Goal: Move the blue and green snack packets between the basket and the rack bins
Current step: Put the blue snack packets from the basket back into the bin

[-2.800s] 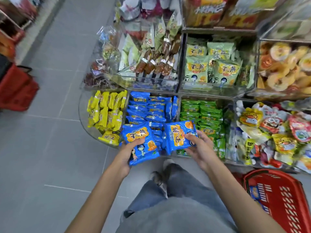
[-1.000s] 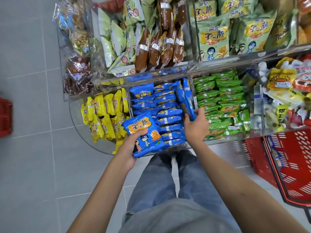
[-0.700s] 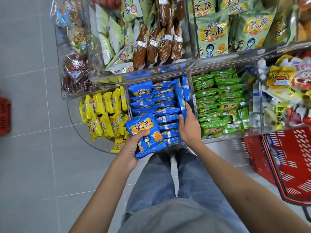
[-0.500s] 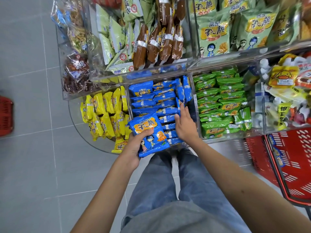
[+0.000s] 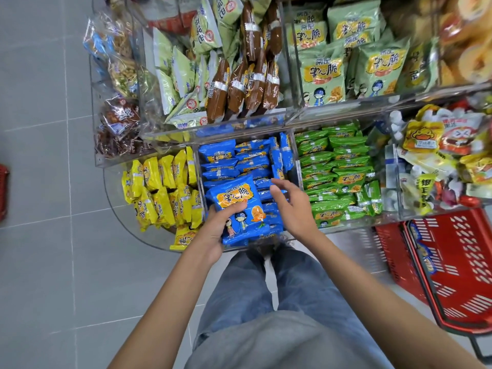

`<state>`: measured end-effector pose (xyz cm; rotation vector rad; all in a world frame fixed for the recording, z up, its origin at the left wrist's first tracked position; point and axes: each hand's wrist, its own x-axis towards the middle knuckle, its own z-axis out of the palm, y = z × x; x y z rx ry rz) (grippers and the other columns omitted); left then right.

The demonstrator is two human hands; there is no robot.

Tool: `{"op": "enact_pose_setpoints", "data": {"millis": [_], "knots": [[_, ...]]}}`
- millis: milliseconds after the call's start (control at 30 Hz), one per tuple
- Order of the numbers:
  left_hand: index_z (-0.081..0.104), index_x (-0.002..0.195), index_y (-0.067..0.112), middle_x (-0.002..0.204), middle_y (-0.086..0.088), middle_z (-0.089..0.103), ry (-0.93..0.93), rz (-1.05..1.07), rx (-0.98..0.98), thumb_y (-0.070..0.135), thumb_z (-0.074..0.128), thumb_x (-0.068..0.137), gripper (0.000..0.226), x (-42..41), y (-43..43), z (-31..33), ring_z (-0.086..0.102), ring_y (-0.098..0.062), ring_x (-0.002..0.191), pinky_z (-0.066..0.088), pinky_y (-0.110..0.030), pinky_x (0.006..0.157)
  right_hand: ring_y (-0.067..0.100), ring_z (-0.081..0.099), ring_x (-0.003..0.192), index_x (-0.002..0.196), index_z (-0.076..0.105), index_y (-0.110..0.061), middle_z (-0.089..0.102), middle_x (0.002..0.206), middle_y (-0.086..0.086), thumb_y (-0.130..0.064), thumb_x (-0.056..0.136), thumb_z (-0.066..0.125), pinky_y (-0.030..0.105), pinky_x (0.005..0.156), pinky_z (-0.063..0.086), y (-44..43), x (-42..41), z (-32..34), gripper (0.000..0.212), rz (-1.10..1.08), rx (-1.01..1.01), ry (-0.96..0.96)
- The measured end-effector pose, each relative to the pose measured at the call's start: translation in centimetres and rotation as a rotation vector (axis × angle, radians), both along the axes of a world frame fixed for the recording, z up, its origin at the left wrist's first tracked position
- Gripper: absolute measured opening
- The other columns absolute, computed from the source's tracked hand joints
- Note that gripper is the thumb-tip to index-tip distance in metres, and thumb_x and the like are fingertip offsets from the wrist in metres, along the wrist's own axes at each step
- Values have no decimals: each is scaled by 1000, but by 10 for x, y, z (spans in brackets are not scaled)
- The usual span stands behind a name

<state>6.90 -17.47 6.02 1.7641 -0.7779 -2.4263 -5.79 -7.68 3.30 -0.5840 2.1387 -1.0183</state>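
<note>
Left hand (image 5: pixel 215 233): grips one blue packet (image 5: pixel 235 206), thumb across its printed face, held over the near left corner of the middle bin (image 5: pixel 296 155).
Right hand (image 5: pixel 292 209): holds nothing, fingers loosely spread, just beside that packet and over the stacked blue packets (image 5: pixel 234 161) that fill the same bin.
Left neighbour bin: yellow packets (image 5: pixel 159 187).
Right neighbour bin: green packets (image 5: pixel 335 169), laid in rows.
Shelf above: brown packets (image 5: pixel 247 83) and pale green bags (image 5: pixel 346 62).
Floor, right of the person's legs: red basket (image 5: pixel 452 262), beneath the rack's right end.
</note>
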Motion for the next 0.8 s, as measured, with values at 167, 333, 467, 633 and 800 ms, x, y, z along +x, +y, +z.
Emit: {"op": "enact_pose_setpoints", "data": {"millis": [167, 333, 467, 633, 800], "knots": [[47, 133, 11, 116, -15, 67, 60, -81, -70, 40, 72, 64, 79, -12, 2, 5, 68, -28, 97, 59, -35, 69, 13, 48, 76, 122, 55, -17, 54, 97, 0, -26, 81, 70, 31, 76, 47, -2, 11, 31, 44, -4, -101, -263], [65, 115, 20, 104, -8, 72, 54, -174, -131, 68, 36, 85, 63, -15, -1, 2, 71, -23, 91, 58, -30, 65, -1, 49, 54, 104, 57, -23, 53, 84, -8, -19, 75, 77, 14, 57, 43, -2, 7, 38, 35, -16, -108, -365], [77, 86, 33, 96, -5, 75, 104, -212, -163, 73, 27, 83, 64, -10, 0, -5, 72, -22, 86, 56, -27, 58, 2, 53, 48, 80, 59, -16, 53, 78, -2, -7, 78, 73, 18, 49, 47, 1, 4, 35, 17, -172, -138, -598], [74, 101, 30, 101, -8, 73, 161, -161, -151, 76, 36, 73, 66, -6, 3, -11, 72, -24, 88, 58, -31, 63, 26, 55, 81, 90, 55, -12, 63, 92, 9, -8, 81, 68, 36, 73, 49, 9, -3, 27, 16, -343, -156, -796], [38, 138, 21, 121, -7, 65, -77, -92, -159, 55, 66, 73, 79, -4, 6, -16, 65, -26, 105, 52, -48, 91, 23, 67, 82, 113, 51, -13, 66, 105, 11, 1, 80, 61, 43, 80, 54, 15, -21, 27, 38, -532, -344, -1025]]}}
